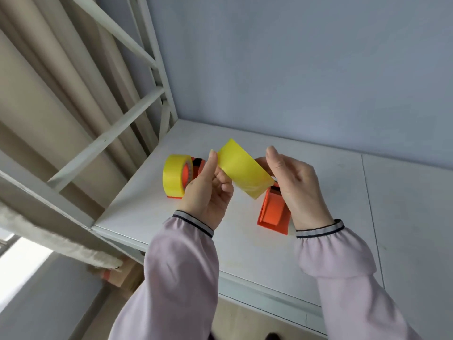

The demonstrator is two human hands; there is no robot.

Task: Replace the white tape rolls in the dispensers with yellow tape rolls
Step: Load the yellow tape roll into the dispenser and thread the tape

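Observation:
A strip of yellow tape [241, 168] is stretched between my hands above the white shelf [245, 241]. My left hand [208, 190] pinches the strip's free end between thumb and fingers. My right hand [294, 185] grips the upper part of an orange dispenser [273, 213], from which the strip runs; its roll is hidden behind that hand. To the left, a second orange dispenser [196, 165] rests on the shelf with a yellow tape roll [175, 176] mounted on it. No white roll is in view.
The shelf sits in a white metal rack [157, 99] against a pale blue wall. Beige curtains hang at the left. A cardboard box [122, 276] lies below the shelf's front edge. Bare shelf surface extends to the right.

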